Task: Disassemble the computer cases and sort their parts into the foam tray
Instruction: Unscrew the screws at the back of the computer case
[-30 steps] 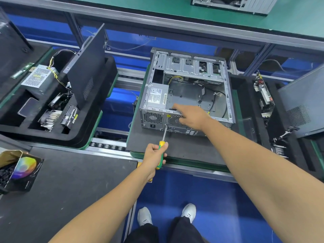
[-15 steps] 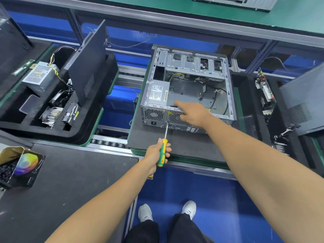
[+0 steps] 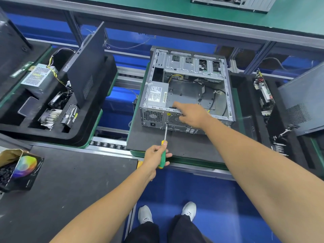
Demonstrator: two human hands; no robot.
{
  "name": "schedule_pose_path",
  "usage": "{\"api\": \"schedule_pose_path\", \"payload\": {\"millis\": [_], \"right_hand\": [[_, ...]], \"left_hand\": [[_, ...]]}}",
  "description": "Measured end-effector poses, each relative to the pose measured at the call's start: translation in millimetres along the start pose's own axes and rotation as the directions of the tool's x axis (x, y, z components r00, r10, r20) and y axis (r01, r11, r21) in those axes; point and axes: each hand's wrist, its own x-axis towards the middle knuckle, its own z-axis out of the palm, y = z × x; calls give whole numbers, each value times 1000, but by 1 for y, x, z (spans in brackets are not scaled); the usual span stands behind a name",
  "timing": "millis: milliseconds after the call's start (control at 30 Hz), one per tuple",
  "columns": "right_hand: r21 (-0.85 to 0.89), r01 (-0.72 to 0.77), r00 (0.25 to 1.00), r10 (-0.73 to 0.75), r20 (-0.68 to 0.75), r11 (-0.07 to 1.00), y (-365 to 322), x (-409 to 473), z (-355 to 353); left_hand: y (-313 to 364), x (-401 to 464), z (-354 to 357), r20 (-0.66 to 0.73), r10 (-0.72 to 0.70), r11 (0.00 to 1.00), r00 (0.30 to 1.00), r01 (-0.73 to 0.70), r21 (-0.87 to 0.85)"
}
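L hand [image 3: 154, 157]: I see it gripping screwdriver [image 3: 163, 151], tip at rear of case.
R hand [image 3: 192, 115]: fingers extended, resting on rear top edge of case, holds nothing.
Case [image 3: 188, 88]: open, on dark mat, mid counter.
Foam tray [image 3: 52, 130]: left, w/ parts.

A shiny blue floor [image 3: 201, 190] lies below. A long grey metal rail [image 3: 175, 23] runs across the back, with a flat green surface [image 3: 289, 16] behind it.
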Motion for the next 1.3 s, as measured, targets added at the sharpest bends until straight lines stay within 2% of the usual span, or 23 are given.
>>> {"api": "schedule_pose_path", "payload": {"millis": [167, 300, 400, 500, 667, 767, 900, 1000, 1067, 1133, 1233, 1300], "right_hand": [[-3, 4, 1000, -4, -11, 1000, 0, -1, 0], [-10, 11, 1000, -12, -21, 1000, 0, -1, 0], [-11, 6, 1000, -6, -13, 1000, -1, -1, 0], [-16, 3, 1000, -3, -8, 1000, -1, -1, 0], [-1, 2, 1000, -2, -6, 1000, 0, 0, 1], [-7, 10, 1000, -10, -11, 1000, 1, 0, 1], [-4, 10, 1000, -10, -9, 1000, -1, -1, 0], [0, -10, 1000, 10, 10, 1000, -4, -2, -2], [3, -12, 1000, 12, 12, 1000, -5, -2, -3], [7, -10, 1000, 10, 3, 1000, -4, -2, -2], [6, -2, 1000, 2, 2, 1000, -4, -2, -2], [10, -4, 1000, 4, 3, 1000, -5, -2, -2]], "left_hand": [[9, -5, 7, 4, -106, 994, 994, 106, -31], [14, -9, 6, 75, -158, 983, 985, 164, -78], [15, -9, 4, 84, -130, 988, 988, 137, -75], [13, -6, 7, 4, -65, 998, 998, 65, 16], [7, -1, 2, -42, 9, 1000, 999, -9, -9], [7, -2, -2, -1, 24, 1000, 1000, -24, -4], [15, -2, -1, 68, -57, 996, 996, 53, 66], [22, -3, 0, 85, -153, 988, 985, 150, 40], [23, -4, 0, 94, -161, 987, 983, 160, 13], [23, -4, 2, 79, -139, 990, 987, 137, 33], [18, -4, 5, 24, -53, 984, 998, 48, 173], [13, -4, 8, -5, 0, 985, 1000, 1, 171]]}}
